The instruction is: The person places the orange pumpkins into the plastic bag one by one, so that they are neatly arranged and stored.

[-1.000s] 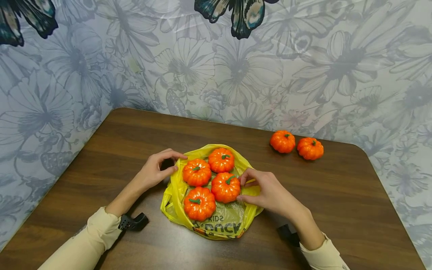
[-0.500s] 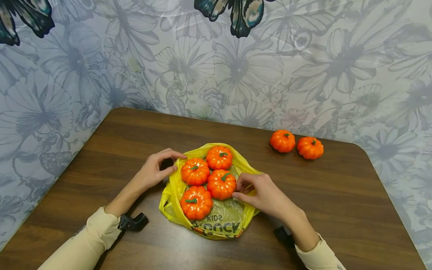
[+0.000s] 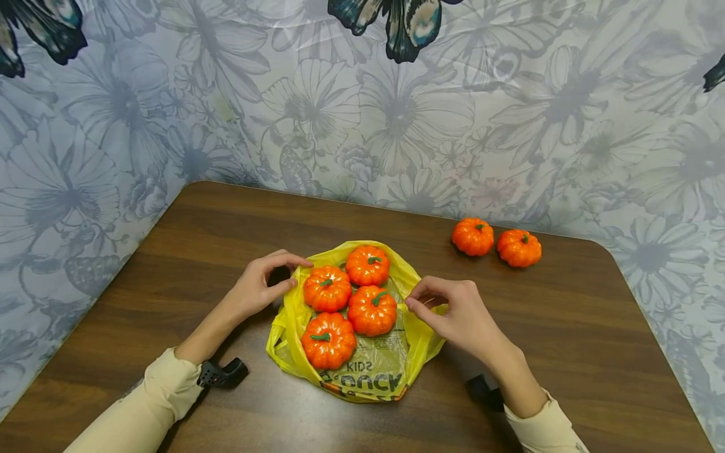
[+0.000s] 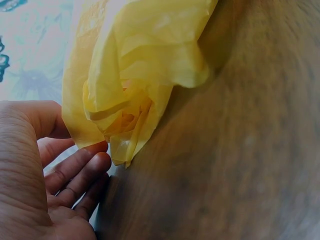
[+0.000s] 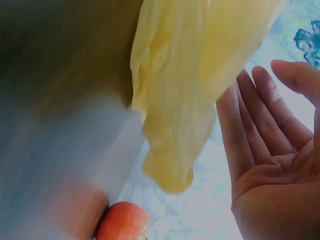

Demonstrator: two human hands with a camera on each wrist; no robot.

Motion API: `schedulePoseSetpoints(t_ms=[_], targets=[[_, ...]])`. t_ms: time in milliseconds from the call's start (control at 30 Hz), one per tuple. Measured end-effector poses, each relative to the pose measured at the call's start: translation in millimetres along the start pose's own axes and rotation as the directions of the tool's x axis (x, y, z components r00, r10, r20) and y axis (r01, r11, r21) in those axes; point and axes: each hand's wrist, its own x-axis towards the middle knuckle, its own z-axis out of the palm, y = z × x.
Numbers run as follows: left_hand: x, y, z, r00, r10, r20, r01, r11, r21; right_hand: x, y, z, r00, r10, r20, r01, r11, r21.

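A yellow plastic bag (image 3: 425, 349) lies spread on the table, its rim rolled open. Several small orange pumpkins with green stems sit inside, among them one near pumpkin (image 3: 328, 341) and one pumpkin (image 3: 372, 311) on the right. My left hand (image 3: 257, 286) pinches the bag's left rim between thumb and fingers; the left wrist view shows yellow plastic (image 4: 145, 55) hanging at those fingertips. At the opposite rim is my right hand (image 3: 461, 308), its fingertips right at the plastic. In the right wrist view its fingers (image 5: 270, 115) are extended beside the bag, thumb apart.
Two more pumpkins stand near the table's back right edge, a left one (image 3: 472, 237) and a right one (image 3: 518, 248). The brown wooden table (image 3: 566, 333) meets a floral wall (image 3: 396, 126) behind. Black wrist straps (image 3: 223, 374) sit at both wrists.
The pumpkins in the bag shifted slightly left as my right hand pushed in beside the right one. That hand then drew back to the bag's right rim. My left hand stayed put.
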Motion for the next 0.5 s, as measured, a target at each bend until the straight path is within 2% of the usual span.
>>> schedulePoseSetpoints(t_ms=[267, 500], targets=[[-4.0, 2.4, -1.9, 1.0, -0.011, 0.004, 0.011, 1.0, -0.003, -3, 10, -19, 0.994, 0.041, -0.099, -0.046, 0.998, -0.045], [-6.9, 4.3, -3.1, 1.0, -0.011, 0.011, 0.012, 1.0, -0.002, -10, 25, -38, 0.959, 0.099, -0.266, -0.123, 0.989, -0.077]])
